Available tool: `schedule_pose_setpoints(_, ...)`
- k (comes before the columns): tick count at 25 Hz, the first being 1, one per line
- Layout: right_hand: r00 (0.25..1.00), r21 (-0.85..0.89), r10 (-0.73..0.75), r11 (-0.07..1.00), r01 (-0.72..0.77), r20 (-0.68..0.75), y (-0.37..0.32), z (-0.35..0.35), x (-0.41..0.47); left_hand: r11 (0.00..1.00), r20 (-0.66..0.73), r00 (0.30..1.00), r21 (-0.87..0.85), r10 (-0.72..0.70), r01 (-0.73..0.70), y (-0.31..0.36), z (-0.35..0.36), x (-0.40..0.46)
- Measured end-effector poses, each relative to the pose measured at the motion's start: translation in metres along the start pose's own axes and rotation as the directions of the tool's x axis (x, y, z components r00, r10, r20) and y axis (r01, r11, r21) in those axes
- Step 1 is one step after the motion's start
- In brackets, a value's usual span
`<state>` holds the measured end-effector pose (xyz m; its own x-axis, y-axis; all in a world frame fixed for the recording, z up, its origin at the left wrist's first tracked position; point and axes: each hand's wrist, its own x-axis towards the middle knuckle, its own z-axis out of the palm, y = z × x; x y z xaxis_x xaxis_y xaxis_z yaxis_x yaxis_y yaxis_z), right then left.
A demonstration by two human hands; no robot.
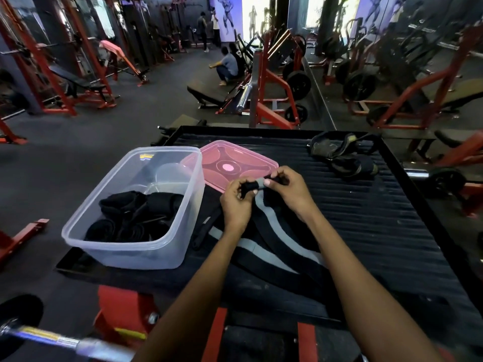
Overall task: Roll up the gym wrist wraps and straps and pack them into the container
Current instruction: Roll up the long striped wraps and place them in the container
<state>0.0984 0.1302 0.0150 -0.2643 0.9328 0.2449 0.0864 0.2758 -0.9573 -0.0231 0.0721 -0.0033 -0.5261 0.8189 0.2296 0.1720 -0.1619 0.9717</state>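
One ribbed black platform (366, 218), seemingly rubber.

Both bare forearms reach forward; left hand (236, 202) and right hand (286, 189) meet, fingers curled, apparently in a pinching grip.

Ribbed platform (366, 231): container (125, 246), lid (251, 158), straps (342, 158)

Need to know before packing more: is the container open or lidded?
Open. The clear container has no lid on; the pink lid lies flat beside it, and rolled black straps show inside.
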Motion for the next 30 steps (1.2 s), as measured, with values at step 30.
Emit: schedule_pose_setpoints(30,0.987,-0.052,0.13,0.991,-0.126,0.095,-0.003,-0.016,0.002,0.984,0.203,0.971,0.101,0.123,-0.146,-0.003,0.006,-0.003)
